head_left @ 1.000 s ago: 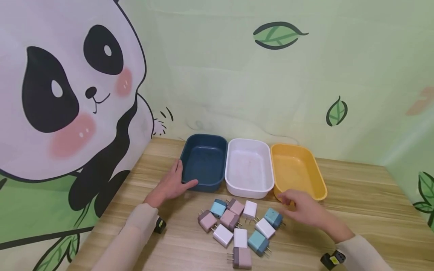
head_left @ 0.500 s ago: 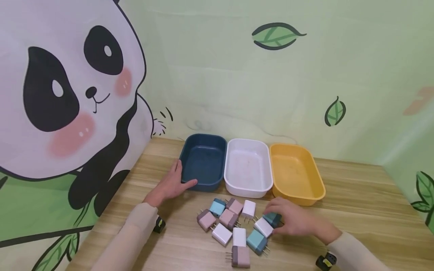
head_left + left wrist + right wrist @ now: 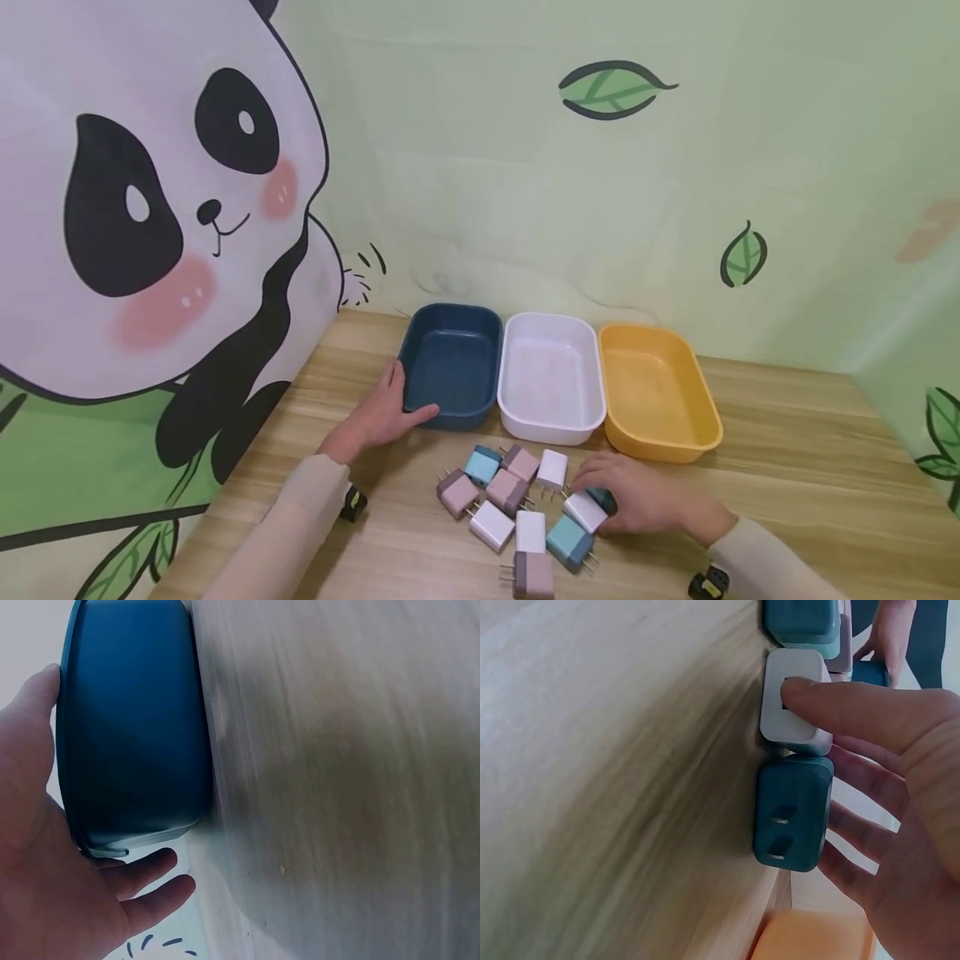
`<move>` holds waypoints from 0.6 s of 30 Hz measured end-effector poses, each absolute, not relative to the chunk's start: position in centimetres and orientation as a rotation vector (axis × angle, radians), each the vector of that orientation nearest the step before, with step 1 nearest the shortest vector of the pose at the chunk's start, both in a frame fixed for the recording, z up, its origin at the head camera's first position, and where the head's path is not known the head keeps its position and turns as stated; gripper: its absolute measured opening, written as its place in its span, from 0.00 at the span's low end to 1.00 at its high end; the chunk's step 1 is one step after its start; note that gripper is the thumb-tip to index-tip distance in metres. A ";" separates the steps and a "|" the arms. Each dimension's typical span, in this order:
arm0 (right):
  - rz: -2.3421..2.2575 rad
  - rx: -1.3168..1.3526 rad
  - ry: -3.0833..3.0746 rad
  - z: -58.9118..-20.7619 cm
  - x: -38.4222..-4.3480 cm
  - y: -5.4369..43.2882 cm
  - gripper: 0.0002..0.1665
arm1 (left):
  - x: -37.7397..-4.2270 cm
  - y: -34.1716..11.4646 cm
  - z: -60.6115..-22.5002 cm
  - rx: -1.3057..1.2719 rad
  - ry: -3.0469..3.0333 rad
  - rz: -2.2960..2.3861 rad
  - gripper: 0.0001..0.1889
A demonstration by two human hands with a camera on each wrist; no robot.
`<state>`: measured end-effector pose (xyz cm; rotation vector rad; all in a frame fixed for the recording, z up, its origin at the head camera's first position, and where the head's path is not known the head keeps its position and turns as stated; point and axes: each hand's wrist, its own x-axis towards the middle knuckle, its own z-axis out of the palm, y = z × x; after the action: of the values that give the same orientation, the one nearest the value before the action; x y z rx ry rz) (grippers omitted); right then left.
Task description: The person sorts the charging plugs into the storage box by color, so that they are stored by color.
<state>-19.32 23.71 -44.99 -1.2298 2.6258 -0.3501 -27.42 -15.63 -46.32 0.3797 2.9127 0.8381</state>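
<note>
In the head view my left hand (image 3: pixel 378 414) rests at the near-left corner of a dark blue bin (image 3: pixel 452 367). Its thumb touches the front side, and the fingers extend loosely along the left side. My right hand (image 3: pixel 641 496) pinches a white plug-in charger (image 3: pixel 585 511) at the right of a cluster. The right wrist view has the thumb on the port end of this white charger (image 3: pixel 786 724), with fingers behind it. A dark teal charger (image 3: pixel 793 814) with two metal prongs sits beside it, partly covered by the hand in the head view.
A white bin (image 3: pixel 551 379) and a yellow bin (image 3: pixel 660 392) stand right of the blue one. Several pink, white and blue chargers, such as a pink charger (image 3: pixel 459 493) and a light blue charger (image 3: pixel 570 542), lie on the wooden table (image 3: pixel 810 467) before them.
My right hand has moved left and down from beside the yellow bin, over the teal charger, to the white charger. The left hand has stayed at the blue bin.
</note>
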 end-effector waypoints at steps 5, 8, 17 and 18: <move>-0.360 -1.283 2.617 -45.3 -19.5 23.7 0.28 | -27.3 -15.6 -46.3 0.369 2.924 0.829 0.56; -0.354 -1.303 2.618 -45.4 -19.5 23.7 0.28 | -27.3 -15.4 -46.3 0.361 2.927 0.826 0.54; -0.425 -1.321 2.642 -44.7 -19.2 23.9 0.28 | -27.0 -15.5 -46.3 0.348 2.903 0.860 0.51; -0.433 -1.324 2.648 -44.5 -19.1 23.9 0.28 | -27.0 -15.5 -46.2 0.349 2.899 0.860 0.52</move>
<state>-19.13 23.94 -44.54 -1.3237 2.6479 -0.4331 -26.96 -15.54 -46.23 0.3493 2.8988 0.8604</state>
